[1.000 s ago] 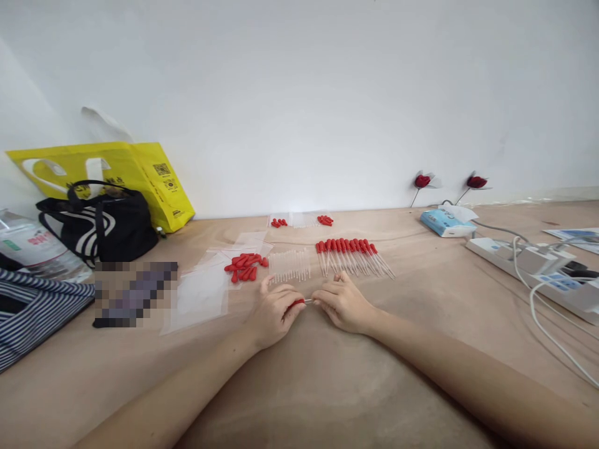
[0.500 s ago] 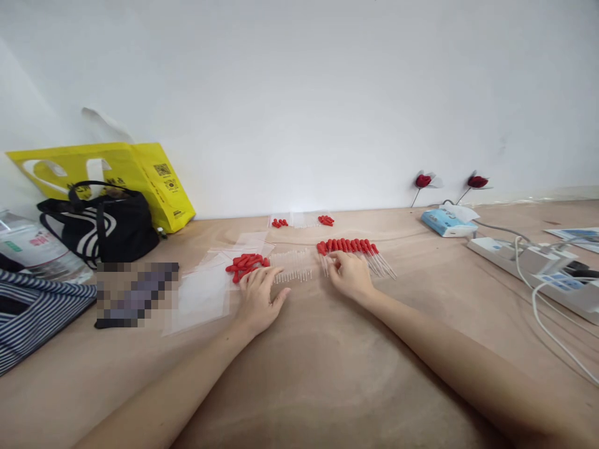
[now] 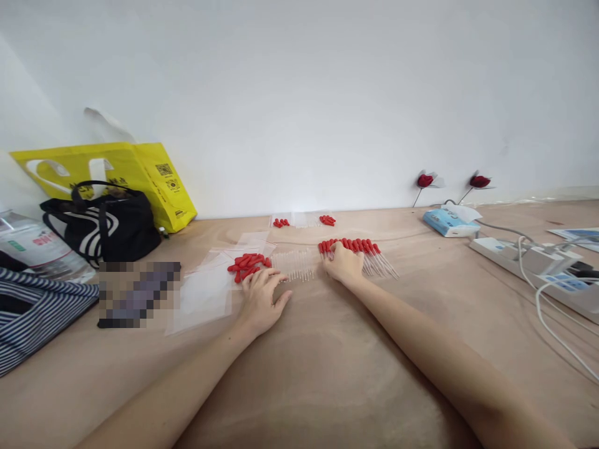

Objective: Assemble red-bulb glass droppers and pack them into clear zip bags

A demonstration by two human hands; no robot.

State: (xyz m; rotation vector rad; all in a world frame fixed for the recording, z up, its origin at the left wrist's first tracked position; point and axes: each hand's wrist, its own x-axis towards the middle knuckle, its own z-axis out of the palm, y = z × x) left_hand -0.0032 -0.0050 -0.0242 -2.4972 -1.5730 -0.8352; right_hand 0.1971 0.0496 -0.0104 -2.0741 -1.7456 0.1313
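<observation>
My left hand [image 3: 262,298] rests palm down with its fingers apart. Its fingertips lie between a pile of loose red rubber bulbs [image 3: 246,264] and a row of thin clear tubes [image 3: 299,265]. To the right, several droppers [image 3: 360,244] lie side by side, red bulbs at the far end and clear stems toward me. My right hand [image 3: 344,265] is over the left end of this row. Its bent fingers close on a dropper there, whose stem they mostly hide.
Clear plastic bags [image 3: 201,302] lie left of the bulbs. Near the wall are another bag [image 3: 304,219] and small red bulb groups. A yellow bag [image 3: 173,187], black bag [image 3: 124,227] and bottle stand left. Right are a tissue pack [image 3: 449,223] and power strip [image 3: 510,262] with cables.
My right hand has moved slightly left and forward over the dropper row, covering more of the stems at its left end. My left hand stays nearly where it was.
</observation>
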